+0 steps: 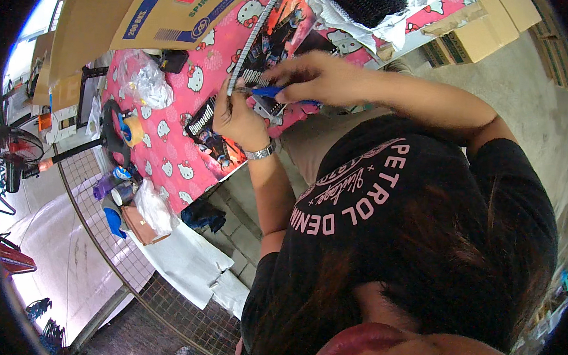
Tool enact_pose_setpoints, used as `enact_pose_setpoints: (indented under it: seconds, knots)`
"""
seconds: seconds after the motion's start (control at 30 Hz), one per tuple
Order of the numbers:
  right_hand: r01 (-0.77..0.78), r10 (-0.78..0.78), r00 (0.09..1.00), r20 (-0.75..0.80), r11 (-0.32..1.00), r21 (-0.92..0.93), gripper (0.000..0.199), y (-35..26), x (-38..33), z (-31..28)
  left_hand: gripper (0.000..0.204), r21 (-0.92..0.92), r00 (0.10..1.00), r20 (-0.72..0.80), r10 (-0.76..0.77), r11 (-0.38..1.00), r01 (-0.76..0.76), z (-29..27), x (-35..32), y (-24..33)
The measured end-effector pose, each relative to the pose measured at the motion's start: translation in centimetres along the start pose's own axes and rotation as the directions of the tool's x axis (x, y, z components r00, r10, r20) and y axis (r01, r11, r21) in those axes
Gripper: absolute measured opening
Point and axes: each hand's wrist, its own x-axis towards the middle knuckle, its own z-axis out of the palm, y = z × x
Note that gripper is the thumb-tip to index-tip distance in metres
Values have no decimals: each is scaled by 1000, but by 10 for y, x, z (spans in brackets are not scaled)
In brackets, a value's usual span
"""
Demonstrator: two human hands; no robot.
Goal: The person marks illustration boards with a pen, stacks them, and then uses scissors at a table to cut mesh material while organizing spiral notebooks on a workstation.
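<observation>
My left hand, with a metal watch at the wrist, pinches the lower end of a long pale spiral binding coil. The coil runs up and away along a dark notebook with orange pictures on its cover. My right hand is closed around blue-handled pliers. The pliers' tip meets the coil's end beside my left fingers; the exact contact is too small to make out. Below my left hand lies another dark and orange notebook cover, partly hidden by that hand.
A pink patterned cloth covers the table. A large cardboard box stands at its far left. Clear plastic, a tape roll and a brown pouch sit along the left. Black coils lie in white wrapping at the back.
</observation>
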Motion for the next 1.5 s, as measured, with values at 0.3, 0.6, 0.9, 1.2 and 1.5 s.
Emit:
enact_pose_setpoints:
  seconds: [0.3,0.6,0.9,1.2,1.5]
  knots:
    - [-436,-499,354,-791,660,-612,38,51,-88,-276,10,-203,879,-379,-289,953,226,-205,7,-42]
    - [-649,-672,332,-662,346,-677,35,58,-62,-287,18,79,712,-671,-209,934,348,-218,-28,-84]
    - [-202,-403,901,-159,-66,-977,17,40,70,-153,27,538,837,-547,-21,757,371,-233,-37,-108]
    - [-429,-413,834,-367,-65,-901,20,71,97,-167,26,928,913,-135,385,371,-20,-172,-18,-70]
    - [-87,-605,761,-233,260,-962,21,15,67,-170,43,479,533,839,110,316,-819,34,-25,-47]
